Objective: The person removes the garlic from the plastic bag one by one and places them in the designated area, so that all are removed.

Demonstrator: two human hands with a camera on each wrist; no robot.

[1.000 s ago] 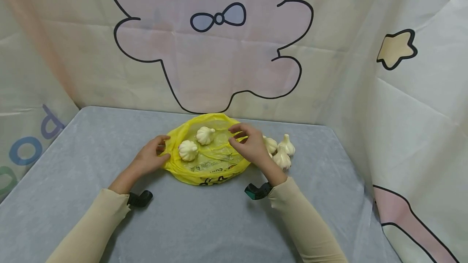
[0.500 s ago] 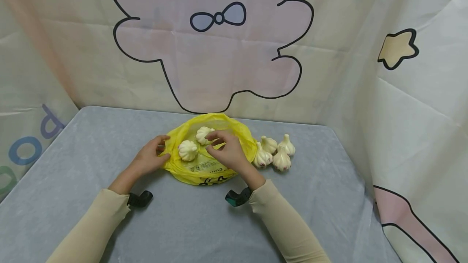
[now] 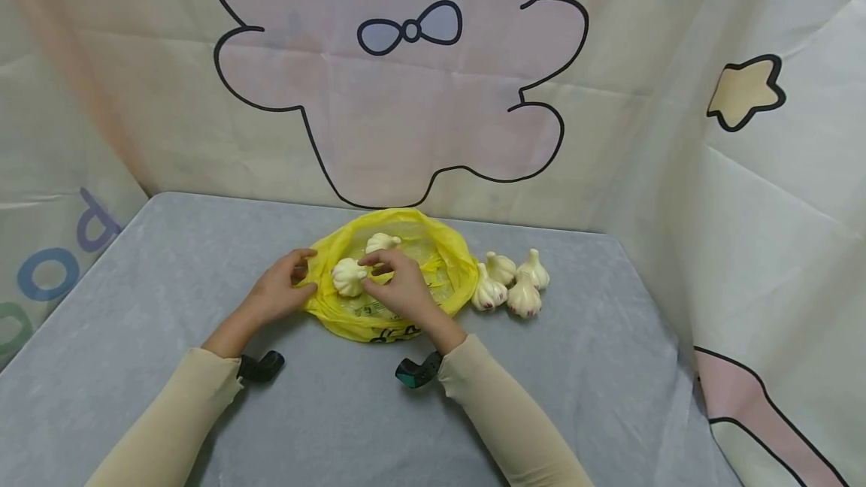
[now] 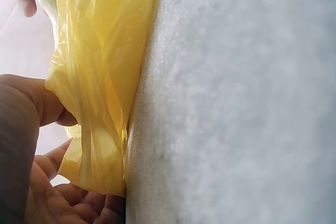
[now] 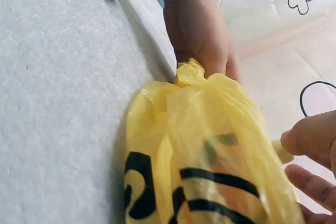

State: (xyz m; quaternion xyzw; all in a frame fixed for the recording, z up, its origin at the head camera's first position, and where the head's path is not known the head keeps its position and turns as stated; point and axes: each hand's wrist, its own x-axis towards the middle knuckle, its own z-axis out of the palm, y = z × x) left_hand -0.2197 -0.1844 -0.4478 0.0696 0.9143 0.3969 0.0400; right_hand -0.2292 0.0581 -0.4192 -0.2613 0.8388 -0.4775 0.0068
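A yellow plastic bag (image 3: 446, 261) lies spread on the grey tabletop, its mouth rolled open. Two pale garlic bulbs sit inside: a nearer garlic bulb (image 3: 346, 278) at the left and a farther garlic bulb (image 3: 381, 242) behind it. My left hand (image 3: 277, 290) grips the bag's left edge, thumb and fingers round the gathered plastic (image 4: 100, 145). Over the bag's mouth, my right hand (image 3: 399, 288) has bent, parted fingers at the nearer bulb's stem. In the right wrist view the stem (image 5: 283, 152) shows right at the fingertips (image 5: 296, 140); the rest is hidden behind the bag.
Several more garlic bulbs (image 3: 524, 296) stand in a cluster on the table (image 3: 325, 419), just right of the bag. A cloth backdrop (image 3: 643, 43) with cartoon prints rises behind the table's far edge and along both sides.
My right hand has moved left across the bag, from its right rim to the nearer garlic bulb. My left hand has stayed on the bag's left edge.
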